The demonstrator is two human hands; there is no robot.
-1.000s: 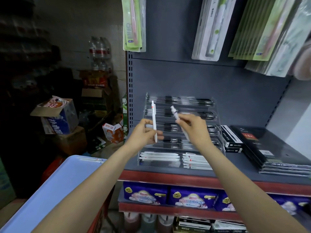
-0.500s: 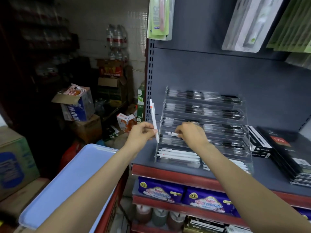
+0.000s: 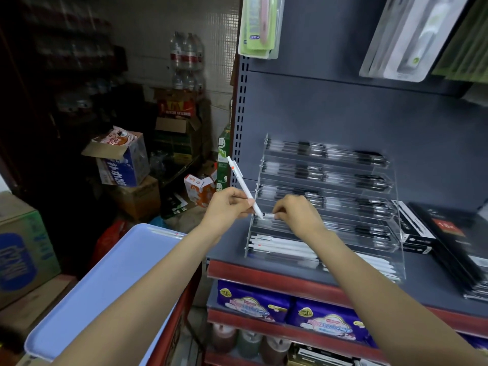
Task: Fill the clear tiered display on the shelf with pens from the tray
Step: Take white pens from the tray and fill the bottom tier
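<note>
The clear tiered display [image 3: 396, 233] stands on the grey shelf [image 3: 227, 249]. Its upper tiers hold black pens and its lowest tier holds white pens [image 3: 280, 245]. My left hand [image 3: 227, 210] pinches an upright white pen [image 3: 241, 184], tilted with its clicker end up and to the left, just left of the display. My right hand [image 3: 295, 216] holds a second white pen [image 3: 269, 215] lying flat at the left end of a lower tier. The light blue tray [image 3: 105, 281] sits at lower left with a few white pens [image 3: 166, 232] at its far edge.
Black boxed stationery [image 3: 414, 231] and dark flat packs [image 3: 464, 249] lie right of the display. Packaged goods hang above it. Purple packs [image 3: 253, 303] fill the shelf below. Cardboard boxes [image 3: 121, 159] and bottled water [image 3: 187, 56] crowd the floor to the left.
My right hand has come down from in front of the display and laid its pen flat into a lower tier. My left hand has kept its pen upright. The view has shifted left.
</note>
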